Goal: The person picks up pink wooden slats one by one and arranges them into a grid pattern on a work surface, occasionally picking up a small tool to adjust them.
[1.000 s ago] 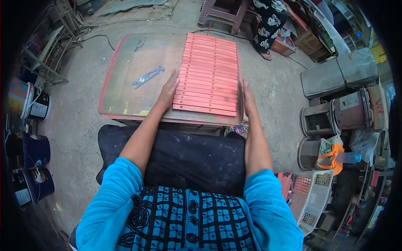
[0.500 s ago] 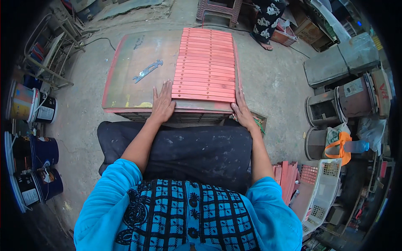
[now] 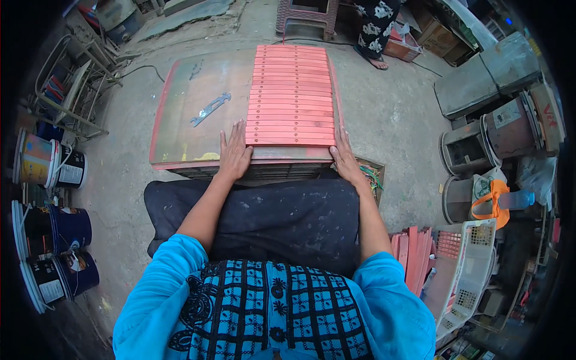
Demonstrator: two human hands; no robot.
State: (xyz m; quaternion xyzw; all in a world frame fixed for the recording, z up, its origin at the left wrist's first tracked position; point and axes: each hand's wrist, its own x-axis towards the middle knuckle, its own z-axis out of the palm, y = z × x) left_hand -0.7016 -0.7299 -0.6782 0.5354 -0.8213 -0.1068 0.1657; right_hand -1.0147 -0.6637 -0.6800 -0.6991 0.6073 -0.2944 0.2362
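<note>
A row of several pink-painted wooden slats [image 3: 291,96], each with two small dark holes, lies side by side on a low board-topped table [image 3: 186,141]. Flat against the row's near left corner is my left hand [image 3: 234,153], its fingers stretched forward along the slat ends. My right hand [image 3: 345,157] rests the same way at the near right corner, fingers extended, thumb towards the slats. Neither hand is wrapped round anything. Left of the slats lies a flat grey metal spanner [image 3: 210,109], apart from both hands.
An open box [image 3: 373,177] with green bits stands by my right wrist. More pink slats [image 3: 413,258] and a white plastic basket [image 3: 462,270] are at my right. Paint buckets [image 3: 72,222] line the left. Another person's foot [image 3: 378,63] shows beyond the table, near a stool [image 3: 306,18].
The view has shifted slightly. Both hands keep their places at the two sides of the slat row, and the slats look unchanged.
</note>
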